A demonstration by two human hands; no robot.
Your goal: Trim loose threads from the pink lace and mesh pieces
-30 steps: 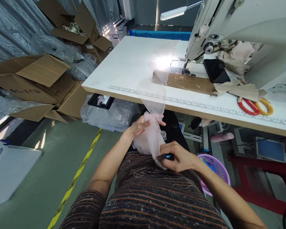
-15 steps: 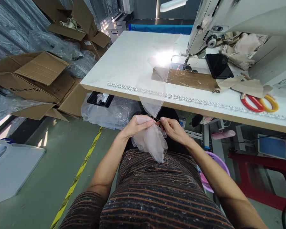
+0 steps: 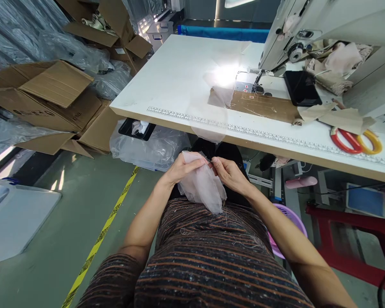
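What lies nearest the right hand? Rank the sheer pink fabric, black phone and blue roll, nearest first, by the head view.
1. sheer pink fabric: pinched in the right hand, over the lap.
2. black phone: on the table, ahead and right.
3. blue roll: beyond the table's far edge.

A white table (image 3: 179, 77) carries everything here, with a printed ruler strip (image 3: 259, 133) running along its front edge. A sewing machine (image 3: 324, 21) stands at the far right, and a brown sheet (image 3: 266, 107) lies flat in front of its needle. A black slab, probably a phone (image 3: 302, 87), lies beside beige cloth scraps (image 3: 336, 68). Scissors (image 3: 354, 141) with red and yellow handles lie near the front edge. A piece of sheer fabric (image 3: 211, 124) lies on the worktop and droops over the ruler strip.
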